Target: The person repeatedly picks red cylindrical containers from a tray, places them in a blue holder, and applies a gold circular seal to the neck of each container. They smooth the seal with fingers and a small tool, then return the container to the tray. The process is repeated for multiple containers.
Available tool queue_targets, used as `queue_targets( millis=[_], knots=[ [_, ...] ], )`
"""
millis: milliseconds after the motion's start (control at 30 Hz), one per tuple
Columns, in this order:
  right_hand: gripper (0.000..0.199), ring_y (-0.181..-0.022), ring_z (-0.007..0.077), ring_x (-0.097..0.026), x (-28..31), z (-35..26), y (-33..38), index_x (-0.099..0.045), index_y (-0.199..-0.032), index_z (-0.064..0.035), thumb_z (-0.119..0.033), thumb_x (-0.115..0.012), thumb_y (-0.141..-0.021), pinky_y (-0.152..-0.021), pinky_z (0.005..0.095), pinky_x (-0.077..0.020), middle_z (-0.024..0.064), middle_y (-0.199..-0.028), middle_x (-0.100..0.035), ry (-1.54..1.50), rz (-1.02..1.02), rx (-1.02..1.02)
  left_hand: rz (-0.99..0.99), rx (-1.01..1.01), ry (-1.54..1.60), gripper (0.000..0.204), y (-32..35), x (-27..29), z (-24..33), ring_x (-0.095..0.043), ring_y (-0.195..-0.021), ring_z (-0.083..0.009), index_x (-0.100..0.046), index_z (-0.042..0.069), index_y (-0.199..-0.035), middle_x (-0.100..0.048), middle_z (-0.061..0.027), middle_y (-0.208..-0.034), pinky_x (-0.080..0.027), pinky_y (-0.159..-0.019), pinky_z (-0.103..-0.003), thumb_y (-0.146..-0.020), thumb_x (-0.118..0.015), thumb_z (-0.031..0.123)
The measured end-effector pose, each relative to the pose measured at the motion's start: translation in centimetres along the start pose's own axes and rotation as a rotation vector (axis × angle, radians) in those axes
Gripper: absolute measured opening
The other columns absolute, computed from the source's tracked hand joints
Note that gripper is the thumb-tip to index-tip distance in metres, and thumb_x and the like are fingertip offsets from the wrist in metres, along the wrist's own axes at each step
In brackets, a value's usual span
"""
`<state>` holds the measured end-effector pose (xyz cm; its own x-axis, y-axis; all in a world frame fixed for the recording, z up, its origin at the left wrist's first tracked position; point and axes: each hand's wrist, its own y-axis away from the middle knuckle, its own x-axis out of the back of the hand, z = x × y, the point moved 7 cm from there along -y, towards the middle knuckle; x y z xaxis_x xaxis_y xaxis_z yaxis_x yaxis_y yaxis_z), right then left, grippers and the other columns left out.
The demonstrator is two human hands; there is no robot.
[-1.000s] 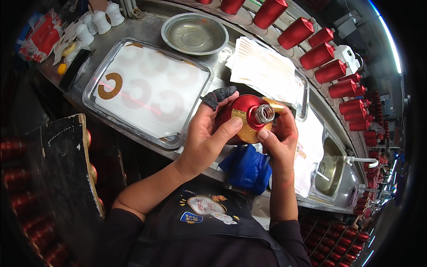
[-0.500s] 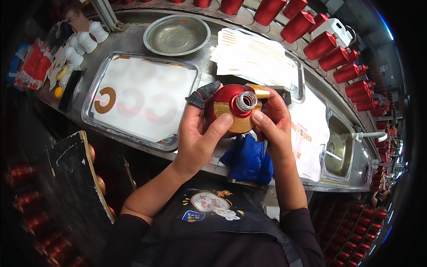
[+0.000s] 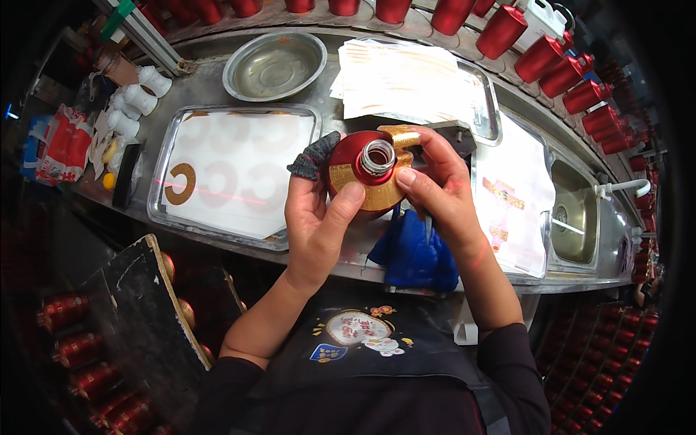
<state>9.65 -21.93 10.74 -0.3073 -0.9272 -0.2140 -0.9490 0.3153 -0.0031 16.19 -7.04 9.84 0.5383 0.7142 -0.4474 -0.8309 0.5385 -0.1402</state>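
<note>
Between my hands is a red bottle [image 3: 346, 150], its threaded clear neck tilted up toward me. A gold curved decal [image 3: 377, 196] lies around its shoulder below the neck. My left hand [image 3: 317, 210] grips the bottle's left side, thumb on the decal; a dark knitted cover [image 3: 313, 156] sits on a finger. My right hand [image 3: 440, 190] holds the right side, its thumb pressing the decal's edge, and gold material shows under its fingers. Just below the bottle, a blue cloth [image 3: 415, 250] hangs over the counter edge.
At left a metal tray [image 3: 154, 190] holds white sheets with one gold C-shaped decal [image 3: 180, 183]. Behind stand a metal basin [image 3: 275, 67] and a paper stack [image 3: 399, 80]. A sink [image 3: 573, 210] with a white tap is at right. Red bottles [image 3: 502, 32] line the conveyor along the back.
The view has shifted, so the counter items sit differently in the picture. My hands keep hold of the bottle, and my right thumb stays on the decal near the neck.
</note>
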Motion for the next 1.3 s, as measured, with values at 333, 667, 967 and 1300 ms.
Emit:
queue_targets(
  millis=[333,667,967,1300],
  knots=[
    [0.048,-0.08,0.0021,-0.063,0.1,0.3,-0.2,-0.057,-0.132,-0.0006,-0.013,-0.074,-0.089,-0.066,0.0174,-0.0495,0.0042,-0.121,-0.063,0.013,0.026,0.052,0.0,0.003,-0.048,0.05,-0.3,-0.2,-0.2,-0.056,-0.121,-0.0175,-0.044,0.0,-0.141,-0.057,-0.0119,-0.132,-0.044,-0.107,-0.034,-0.097,-0.065,0.011],
    [0.061,-0.071,0.0048,-0.063,-0.1,-0.3,0.3,-0.055,-0.135,-0.0016,-0.014,-0.081,-0.081,-0.059,0.0179,-0.0496,0.005,-0.12,-0.059,0.165,0.035,0.065,-0.014,0.038,-0.07,0.058,-0.1,-0.1,-0.4,-0.056,-0.122,-0.0183,-0.043,0.001,-0.142,-0.056,-0.0116,-0.133,-0.046,-0.106,-0.034,-0.093,-0.073,0.012],
    [0.06,-0.072,0.006,-0.065,0.2,-0.2,0.4,-0.054,-0.135,-0.0004,-0.012,-0.079,-0.083,-0.057,0.0189,-0.0512,0.0068,-0.122,-0.059,0.177,0.051,0.083,-0.027,0.082,0.001,0.052,-0.5,-0.2,-0.3,-0.058,-0.118,-0.0171,-0.047,0.001,-0.139,-0.059,-0.0115,-0.13,-0.048,-0.103,-0.033,-0.095,-0.07,0.016],
    [0.059,-0.086,0.0073,-0.066,-0.1,-0.3,0.2,-0.055,-0.134,0.0002,-0.013,-0.08,-0.083,-0.066,0.0201,-0.0531,0.006,-0.12,-0.062,0.193,0.097,0.108,-0.006,0.105,0.035,0.049,-0.5,0.4,-0.9,-0.057,-0.121,-0.0188,-0.048,0.0,-0.139,-0.057,-0.0132,-0.134,-0.047,-0.105,-0.034,-0.098,-0.066,0.017]
  ],
)
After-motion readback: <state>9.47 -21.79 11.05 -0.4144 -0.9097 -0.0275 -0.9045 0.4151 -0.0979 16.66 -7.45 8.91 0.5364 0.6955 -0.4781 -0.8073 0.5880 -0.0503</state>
